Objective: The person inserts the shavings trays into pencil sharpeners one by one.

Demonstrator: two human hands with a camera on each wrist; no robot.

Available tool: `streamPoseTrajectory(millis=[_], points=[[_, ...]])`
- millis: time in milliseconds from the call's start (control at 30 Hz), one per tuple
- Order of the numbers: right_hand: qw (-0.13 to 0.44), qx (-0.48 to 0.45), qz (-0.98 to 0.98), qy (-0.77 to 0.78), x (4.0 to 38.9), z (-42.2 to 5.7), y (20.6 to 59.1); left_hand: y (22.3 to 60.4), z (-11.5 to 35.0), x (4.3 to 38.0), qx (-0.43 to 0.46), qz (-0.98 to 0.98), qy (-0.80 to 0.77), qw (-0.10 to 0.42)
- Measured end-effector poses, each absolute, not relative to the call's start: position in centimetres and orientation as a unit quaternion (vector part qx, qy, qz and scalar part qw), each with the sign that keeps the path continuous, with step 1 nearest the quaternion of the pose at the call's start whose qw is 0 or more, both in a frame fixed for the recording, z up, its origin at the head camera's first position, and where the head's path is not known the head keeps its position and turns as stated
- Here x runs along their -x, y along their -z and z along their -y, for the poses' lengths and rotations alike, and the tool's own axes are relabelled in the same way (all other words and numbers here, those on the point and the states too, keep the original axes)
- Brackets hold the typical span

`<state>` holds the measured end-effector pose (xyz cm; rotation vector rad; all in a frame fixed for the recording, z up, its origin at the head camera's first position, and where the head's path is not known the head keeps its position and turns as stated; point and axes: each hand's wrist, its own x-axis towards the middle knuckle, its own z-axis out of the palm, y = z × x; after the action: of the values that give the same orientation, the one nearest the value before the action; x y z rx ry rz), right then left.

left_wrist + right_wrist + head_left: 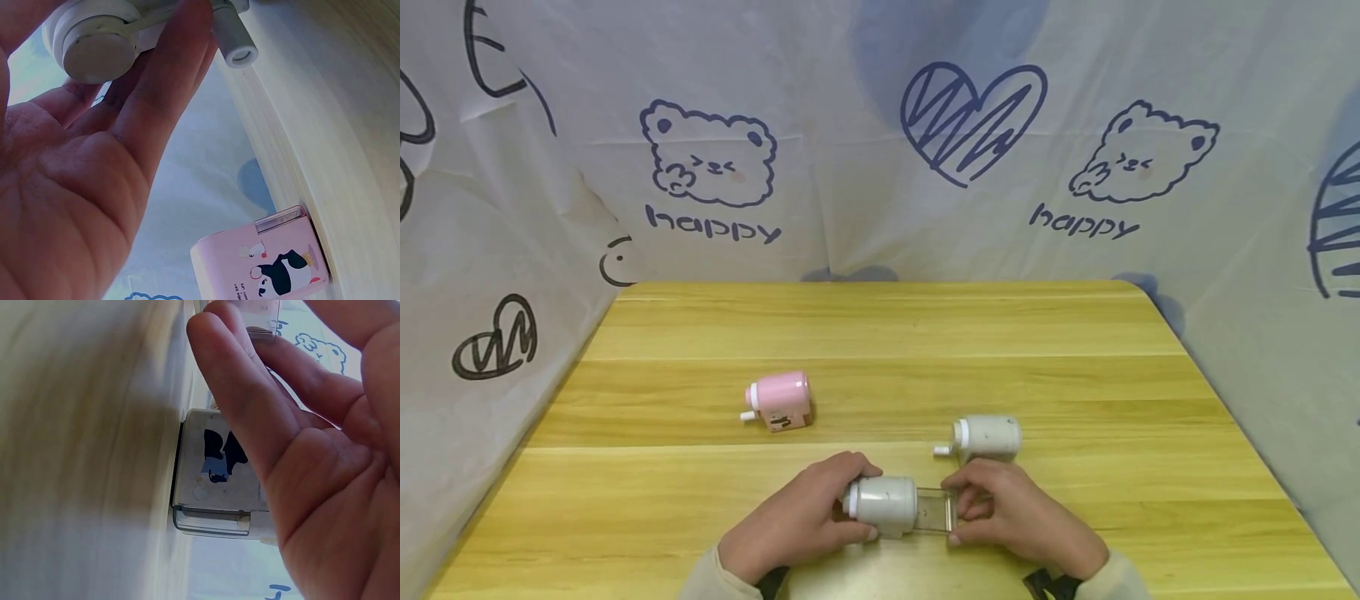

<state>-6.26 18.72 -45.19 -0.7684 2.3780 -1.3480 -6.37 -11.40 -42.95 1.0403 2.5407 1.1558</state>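
My left hand (793, 521) grips a pale grey crank pencil sharpener (886, 502), thumb on the near side and fingers on the far side. Its white crank handle (234, 40) juts out past my fingers in the left wrist view. From the sharpener's right end sticks a clear shavings drawer (934, 510). My right hand (1026, 518) pinches the drawer's outer end between thumb and fingers. Just beyond that hand stands a second pale grey sharpener (991, 437), whose printed side and own clear drawer (212, 520) show in the right wrist view.
A pink crank sharpener (784, 400) with a panda print stands farther back on the left. All of it is on a wood-grain table (880, 333). White cloth (850, 167) printed with bears and hearts hangs behind and at both sides.
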Motion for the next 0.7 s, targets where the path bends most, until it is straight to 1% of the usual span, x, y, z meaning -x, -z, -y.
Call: streamPoseTrajectory(millis=[500,700], points=[[0.114,0.290,-0.829,0.464,6.18,-18.33,45.59,42.89,11.36,6.26,-0.343,-0.851,-0.388,0.087],[0.115,0.288,-0.829,0.466,6.10,-18.27,45.57,42.92,11.37,6.23,-0.344,-0.851,-0.388,0.086]])
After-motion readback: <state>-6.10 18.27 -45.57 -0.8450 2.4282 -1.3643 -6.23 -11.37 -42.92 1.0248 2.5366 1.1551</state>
